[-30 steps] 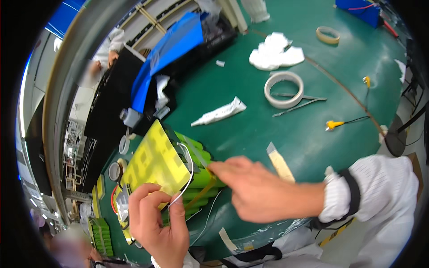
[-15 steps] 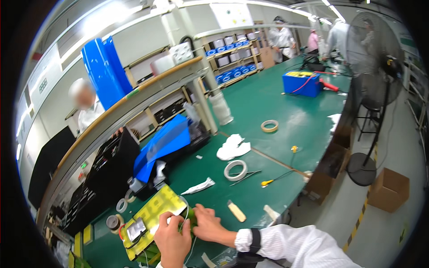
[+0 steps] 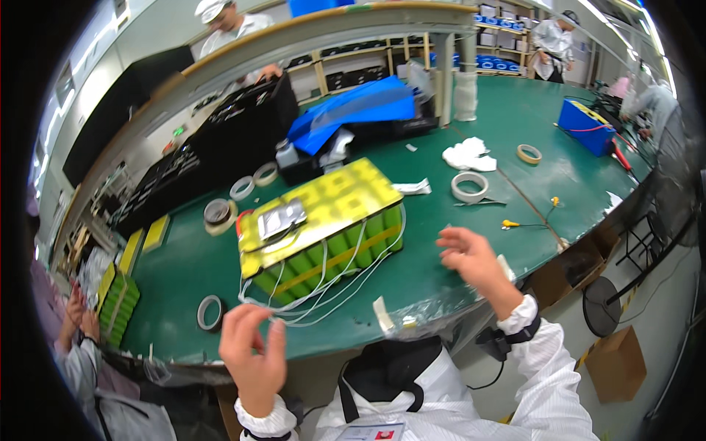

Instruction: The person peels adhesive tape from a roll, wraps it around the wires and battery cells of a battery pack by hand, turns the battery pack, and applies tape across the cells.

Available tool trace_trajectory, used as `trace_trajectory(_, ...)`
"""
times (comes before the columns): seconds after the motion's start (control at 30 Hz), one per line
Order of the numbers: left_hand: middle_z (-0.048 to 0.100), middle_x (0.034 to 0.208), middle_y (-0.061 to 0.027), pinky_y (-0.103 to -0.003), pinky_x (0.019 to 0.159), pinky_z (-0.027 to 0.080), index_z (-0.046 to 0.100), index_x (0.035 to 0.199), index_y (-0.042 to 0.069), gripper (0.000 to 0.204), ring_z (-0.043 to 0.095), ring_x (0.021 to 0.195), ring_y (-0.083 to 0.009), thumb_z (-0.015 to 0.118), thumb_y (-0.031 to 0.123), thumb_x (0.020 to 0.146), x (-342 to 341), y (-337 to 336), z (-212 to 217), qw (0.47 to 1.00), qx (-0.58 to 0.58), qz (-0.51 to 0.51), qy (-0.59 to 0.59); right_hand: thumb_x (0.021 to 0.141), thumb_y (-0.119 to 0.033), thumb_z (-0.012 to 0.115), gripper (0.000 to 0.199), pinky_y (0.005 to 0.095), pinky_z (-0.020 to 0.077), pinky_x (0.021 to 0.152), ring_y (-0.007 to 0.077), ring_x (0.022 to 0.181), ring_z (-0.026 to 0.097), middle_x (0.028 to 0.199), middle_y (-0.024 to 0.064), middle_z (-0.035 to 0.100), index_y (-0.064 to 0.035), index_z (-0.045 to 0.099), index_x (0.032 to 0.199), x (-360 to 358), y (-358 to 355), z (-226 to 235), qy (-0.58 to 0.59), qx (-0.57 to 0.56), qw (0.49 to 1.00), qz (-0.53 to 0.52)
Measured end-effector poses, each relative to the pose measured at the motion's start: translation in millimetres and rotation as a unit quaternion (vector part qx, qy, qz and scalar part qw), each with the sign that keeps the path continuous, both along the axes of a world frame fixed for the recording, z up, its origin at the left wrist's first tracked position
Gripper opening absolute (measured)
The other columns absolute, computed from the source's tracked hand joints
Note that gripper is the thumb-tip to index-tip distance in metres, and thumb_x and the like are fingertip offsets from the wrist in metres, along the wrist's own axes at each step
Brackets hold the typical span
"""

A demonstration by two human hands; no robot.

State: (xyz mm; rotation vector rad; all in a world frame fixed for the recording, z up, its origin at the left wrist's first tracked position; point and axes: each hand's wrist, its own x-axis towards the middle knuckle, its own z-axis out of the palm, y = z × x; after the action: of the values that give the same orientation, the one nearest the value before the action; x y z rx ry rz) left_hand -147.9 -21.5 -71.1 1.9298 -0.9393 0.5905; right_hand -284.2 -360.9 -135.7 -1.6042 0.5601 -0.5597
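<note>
A battery pack [image 3: 320,213] with a yellow top and green cells stands on the green bench in front of me. Several thin white wires [image 3: 323,290] hang along its near side and gather at its lower left corner. There my left hand [image 3: 254,356] pinches the wire ends between thumb and index finger. On the pack's top lies a silver module [image 3: 282,218] with dark leads. My right hand [image 3: 478,264] is right of the pack, held above the bench with its fingers loosely apart, touching nothing.
Tape rolls [image 3: 469,187] and a crumpled white cloth [image 3: 469,154] lie at the right. Yellow-tipped leads [image 3: 511,223] sit near the bench edge. Black bins [image 3: 243,125] and a blue sheet [image 3: 360,110] stand behind. A co-worker's hands [image 3: 88,323] are by another pack [image 3: 118,309] at left.
My view has swung left and down. Both hands have come off the pack's right end: the left is now at the wires, the right apart on the other side.
</note>
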Motion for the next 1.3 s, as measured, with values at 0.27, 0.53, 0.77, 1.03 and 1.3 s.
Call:
trace_trajectory(0.27,0.066,0.096,-0.0098,-0.028,0.055,0.043,0.066,0.096,0.002,0.011,0.057,0.071,-0.0192,0.069,0.006,0.086,39.0,69.7,-49.3,0.993,-0.021,0.12,0.005,0.083,-0.001,0.063,0.014,0.0274,0.0532,0.068,0.0148,0.075,0.068,0.086,0.0088,0.072,0.0019,0.069,0.095,17.6,66.8,35.3,-0.028,-0.244,0.969,0.01)
trace_trajectory(0.53,0.069,0.093,-0.0108,-0.039,0.08,0.049,0.067,0.092,0.002,0.011,0.059,0.092,-0.0307,0.069,0.002,0.081,42.4,73.3,-72.3,0.994,-0.014,0.108,0.012,0.081,0.001,0.065,0.011,0.0326,0.0518,0.062,0.0259,0.07,0.066,0.083,0.0115,0.068,-0.0028,0.069,0.091,34.5,121.0,54.8,-0.046,-0.483,0.851,0.202)
trace_trajectory(0.77,0.068,0.093,-0.01,-0.041,0.081,0.048,0.068,0.094,0.003,0.014,0.057,0.089,-0.0337,0.071,0.004,0.08,43.8,92.4,-87.8,0.992,-0.048,0.107,0.054,0.083,0.003,0.065,0.013,0.0266,0.0499,0.063,0.0129,0.066,0.063,0.079,0.0055,0.068,0.0001,0.067,0.096,6.1,73.1,50.5,0.07,-0.394,0.908,0.121)
trace_trajectory(1.03,0.051,0.133,-0.0237,-0.05,0.1,0.038,0.057,0.123,-0.007,0.048,0.044,0.118,-0.0432,0.068,0.02,0.086,55.2,48.7,-67.6,0.995,0.042,0.066,0.064,0.087,0.002,0.063,0.01,0.0216,0.0491,0.065,0.008,0.072,0.061,0.083,0.0044,0.069,0.0028,0.066,0.096,12.1,46.6,48.6,0.107,-0.237,0.965,0.023)
trace_trajectory(1.3,0.022,0.155,-0.0318,-0.071,0.109,0.01,0.045,0.137,-0.012,0.078,0.018,0.142,-0.0521,0.044,0.055,0.099,29.1,-1.1,-87.2,0.989,0.074,0.052,0.114,0.087,0.0,0.063,0.008,0.0217,0.049,0.064,0.0093,0.07,0.062,0.084,0.0051,0.07,0.003,0.066,0.095,3.1,46.9,33.1,0.149,-0.251,0.956,0.019)
